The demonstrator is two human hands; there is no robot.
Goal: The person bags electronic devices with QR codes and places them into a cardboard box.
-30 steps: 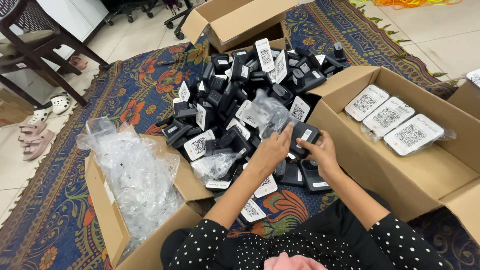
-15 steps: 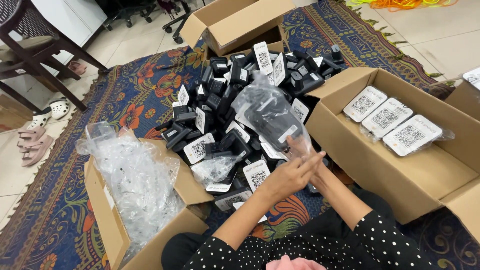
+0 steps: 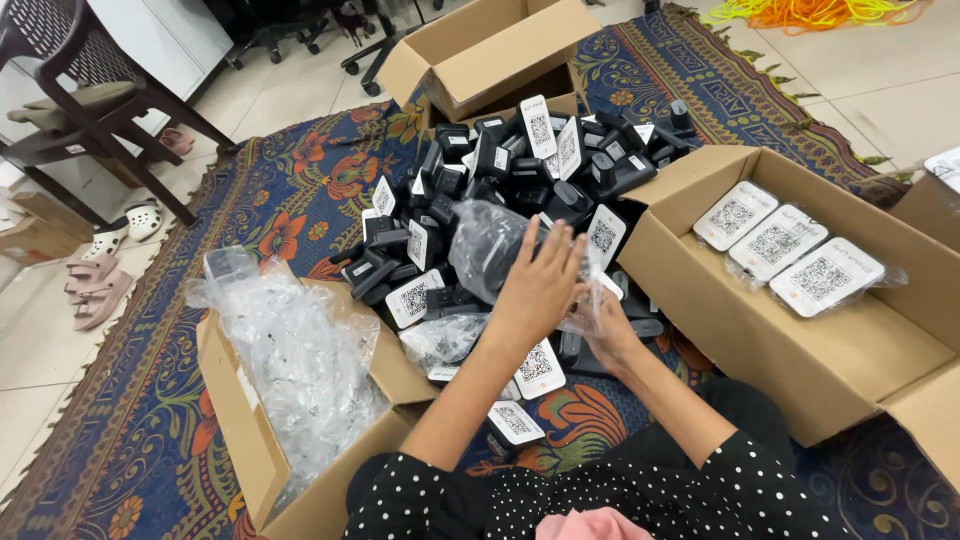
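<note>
Bagging in progress, early stage by my read. Left hand (image 3: 540, 285) lies flat, fingers spread, on a clear plastic bag (image 3: 490, 245) with a black device inside; the bag sits on the near side of the pile of black devices (image 3: 500, 190) on the rug (image 3: 280, 190). Left grip is apart, pressing rather than pinching. Right hand (image 3: 605, 325) is mostly hidden behind the left forearm; it looks closed on the loose end of the same bag near the right box's wall, but I can't tell the grip for certain. Done so far: three bagged devices (image 3: 780, 245), white label faces up, lie in a row at the far end of the right cardboard box (image 3: 800, 370); the rest of that box's floor shows bare cardboard. Left: the pile is still large, dozens of unbagged units, some label-up, some black side up, spilling from the open cardboard box at the far side (image 3: 490, 55) toward the person's knees. A few loose labelled units (image 3: 535, 365) lie at the near edge of the pile. Bag stock is plentiful: the left cardboard box (image 3: 250, 440) is heaped with empty clear bags (image 3: 290, 350), and one more crumpled bag (image 3: 440, 338) lies beside the left forearm. Judgement: a small fraction packed, most of the job remaining.
</note>
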